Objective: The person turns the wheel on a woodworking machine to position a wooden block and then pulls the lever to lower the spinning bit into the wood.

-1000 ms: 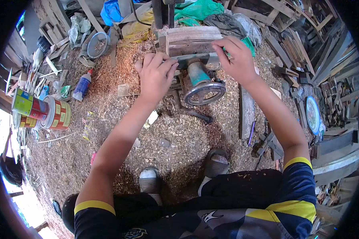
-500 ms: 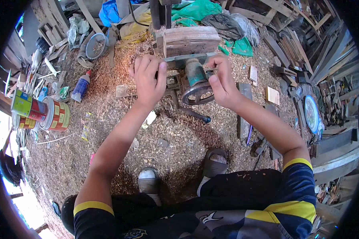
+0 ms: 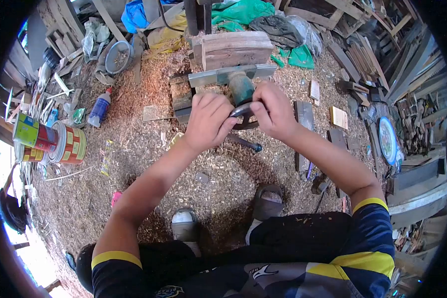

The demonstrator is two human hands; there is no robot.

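A dark metal handwheel (image 3: 245, 125) sits on the near end of a green cylindrical machine part (image 3: 241, 88). My left hand (image 3: 209, 121) is closed around the wheel's left side. On its right side, the fingers of my right hand (image 3: 275, 111) are wrapped over the rim. Just beyond stands a flat metal bar (image 3: 203, 78), lying crosswise in front of a thick wooden block (image 3: 237, 51). Below the wheel, a lever (image 3: 244, 142) with a round dark end sticks out. My hands hide much of the wheel.
Wood shavings cover the floor (image 3: 218, 198). At left are stacked cans (image 3: 74, 144), a blue glue bottle (image 3: 100, 108) and a round basin (image 3: 120, 57). Scrap boards (image 3: 367, 62) and a round plate (image 3: 386, 140) lie at right. My sandalled feet are below.
Both hands have left the ends of the metal bar and come down onto the handwheel. The left hand moved right and nearer to me. The bar's ends now show.
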